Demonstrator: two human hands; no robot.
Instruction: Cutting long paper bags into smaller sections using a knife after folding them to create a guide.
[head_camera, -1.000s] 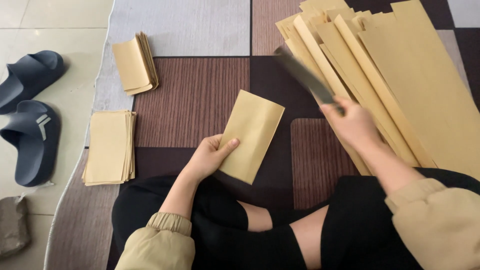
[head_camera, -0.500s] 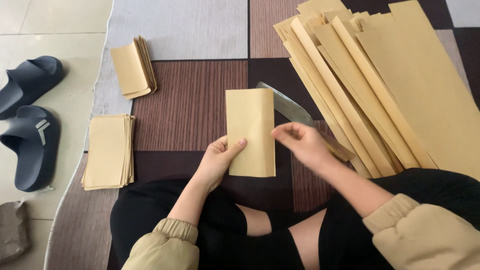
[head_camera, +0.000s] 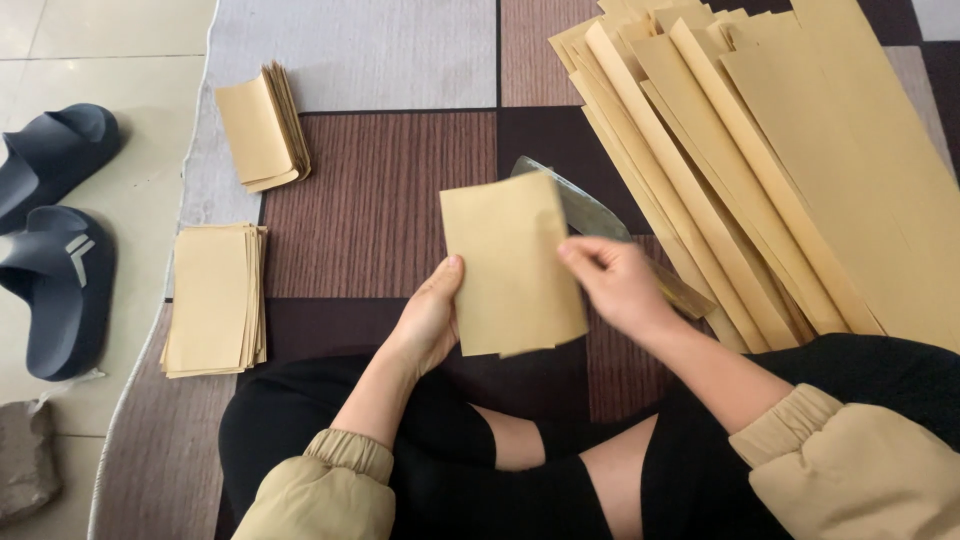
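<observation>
Both hands were on the folded tan paper piece (head_camera: 512, 265) above the lap — the left hand (head_camera: 432, 318) pinched its left edge with thumb on top, the right hand (head_camera: 618, 285) closed its fingers on the right edge. Behind it a flat blade (head_camera: 590, 210) lay on the patchwork rug (head_camera: 390, 200), its far end hidden, possibly under the right hand. Long tan paper strips (head_camera: 760, 150) fanned out at right — two stacks of folded pieces, one (head_camera: 262, 128) farther and one (head_camera: 215, 298) nearer, sat at left beside dark slippers (head_camera: 55, 240).
</observation>
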